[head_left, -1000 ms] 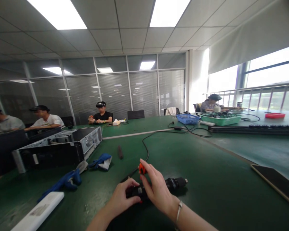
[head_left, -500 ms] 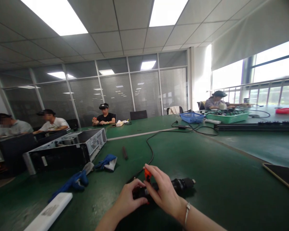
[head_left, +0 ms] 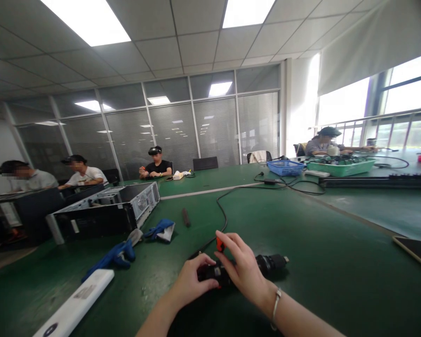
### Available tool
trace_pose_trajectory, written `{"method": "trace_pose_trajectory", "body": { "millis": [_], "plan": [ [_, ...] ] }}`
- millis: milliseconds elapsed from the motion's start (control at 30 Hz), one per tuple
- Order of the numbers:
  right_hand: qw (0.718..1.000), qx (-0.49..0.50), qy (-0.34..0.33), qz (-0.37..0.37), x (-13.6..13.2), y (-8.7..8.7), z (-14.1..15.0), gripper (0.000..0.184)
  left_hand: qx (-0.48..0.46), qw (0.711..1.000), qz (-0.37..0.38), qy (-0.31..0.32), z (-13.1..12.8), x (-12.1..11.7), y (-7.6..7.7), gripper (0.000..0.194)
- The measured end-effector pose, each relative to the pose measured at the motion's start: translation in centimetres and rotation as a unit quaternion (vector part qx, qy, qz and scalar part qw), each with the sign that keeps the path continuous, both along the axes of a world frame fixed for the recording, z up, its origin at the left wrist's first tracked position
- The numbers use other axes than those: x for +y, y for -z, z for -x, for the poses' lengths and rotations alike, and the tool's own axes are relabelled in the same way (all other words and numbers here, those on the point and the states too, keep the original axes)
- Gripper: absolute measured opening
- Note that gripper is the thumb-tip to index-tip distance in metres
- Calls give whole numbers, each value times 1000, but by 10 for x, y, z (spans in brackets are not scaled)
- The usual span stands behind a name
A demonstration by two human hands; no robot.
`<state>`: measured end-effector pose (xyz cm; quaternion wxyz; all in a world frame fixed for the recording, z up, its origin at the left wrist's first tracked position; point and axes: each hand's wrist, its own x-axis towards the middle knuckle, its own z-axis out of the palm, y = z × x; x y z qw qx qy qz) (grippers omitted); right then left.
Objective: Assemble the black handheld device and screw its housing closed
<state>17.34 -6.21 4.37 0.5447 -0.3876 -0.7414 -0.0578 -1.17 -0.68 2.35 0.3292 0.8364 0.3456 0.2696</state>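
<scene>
Tool [head_left: 266, 265], black & cylindrical, is set crosswise at the green table [head_left: 301, 224], low centre, metal tip pointing R (resting on the surface or slightly lifted, can't tell). Left hand [head_left: 192, 281] is curled round its L end, thumb on the near side, fingers on the far side. Right hand [head_left: 243, 267] pinches a small orange piece [head_left: 220, 244] btwn thumb & fingertips, just above the tool, & hides part of the barrel. Silvery bracelet [head_left: 277, 303] on the R wrist. Dark cord [head_left: 226, 220] runs from near the tool's L end & curves off across the tabletop.

L of the hands: stretched-out blue glove [head_left: 114, 257], crumpled blue glove [head_left: 160, 230], white bar [head_left: 80, 299] nearest the viewer, short dark stick [head_left: 185, 217] beyond, open computer case [head_left: 101, 217] farther back.

R side: blue basket [head_left: 286, 169] next to a green basket [head_left: 344, 169] w/ dark bits in it, long black rail [head_left: 365, 182] in front of them, phone [head_left: 419, 252] cut off at the R edge.

Bg: four people [head_left: 159, 168] seated, three toward the L, one by the windows [head_left: 347, 104], all w/ headgear.
</scene>
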Motion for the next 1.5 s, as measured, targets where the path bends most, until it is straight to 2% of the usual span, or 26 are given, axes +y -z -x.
{"method": "trace_pose_trajectory", "body": {
  "millis": [200,367,567,733,933,1100,1300,1500],
  "plan": [
    [1000,-10,-15,0,-3,0,1,60,-5,1000,7,12,0,1,1,33],
    [1000,3,-7,-17,-2,0,1,50,-8,1000,-2,3,1,1,2,35],
    [1000,-7,-11,-5,-2,2,0,59,-10,1000,5,8,1,2,3,35],
    [1000,-6,4,-12,-1,2,-1,50,-9,1000,1,6,2,3,6,35],
    [1000,-19,10,-5,-2,3,0,60,-10,1000,10,8,2,2,5,35],
    [1000,-4,4,-14,1,3,-1,50,-10,1000,8,5,1,4,7,36],
    [1000,-17,-3,-14,0,5,-1,59,-19,1000,12,7,1,3,7,35],
    [1000,1,3,13,0,2,1,54,-18,1000,12,12,2,2,6,35]
  ]
}}
